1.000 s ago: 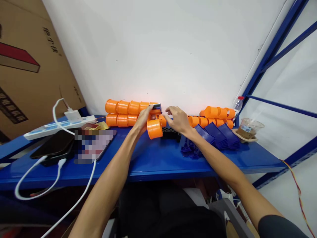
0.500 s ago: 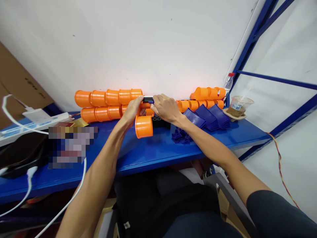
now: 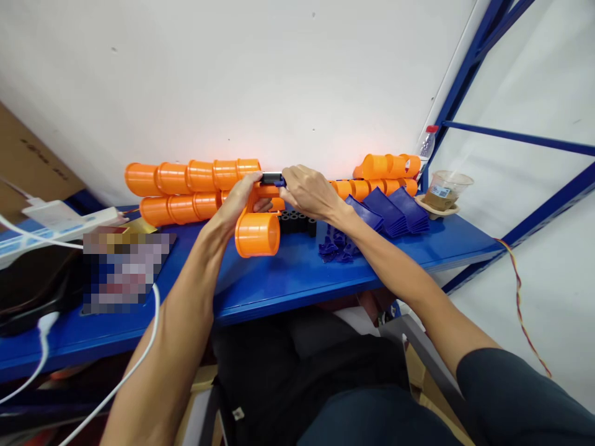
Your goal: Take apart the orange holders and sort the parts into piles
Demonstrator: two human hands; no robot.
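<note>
My left hand point(image 3: 245, 197) is closed around an orange plastic part with a round cup point(image 3: 258, 235) hanging below it. A black cylinder point(image 3: 271, 179) lies along the top of that part, by my left thumb. My right hand point(image 3: 309, 191) is closed at the cylinder's right end, its fingers on a small dark blue piece point(image 3: 281, 182). Beneath my hands, several black cylinders point(image 3: 297, 223) stand grouped on the blue shelf point(image 3: 274, 286). Small blue plastic pieces point(image 3: 335, 246) lie in a heap under my right forearm.
Stacked orange cups point(image 3: 171, 179) line the wall at left, more orange parts point(image 3: 388, 166) at right. Blue plates point(image 3: 388, 212) lie fanned near a plastic cup point(image 3: 444, 191) and a bottle point(image 3: 427, 144). A power strip point(image 3: 65, 230) and white cables point(image 3: 151, 334) occupy the left.
The view has shifted slightly. My hands still grip the orange part; its hanging cup has turned a little and looks larger. My right fingers stay at the end of the black cylinder.
</note>
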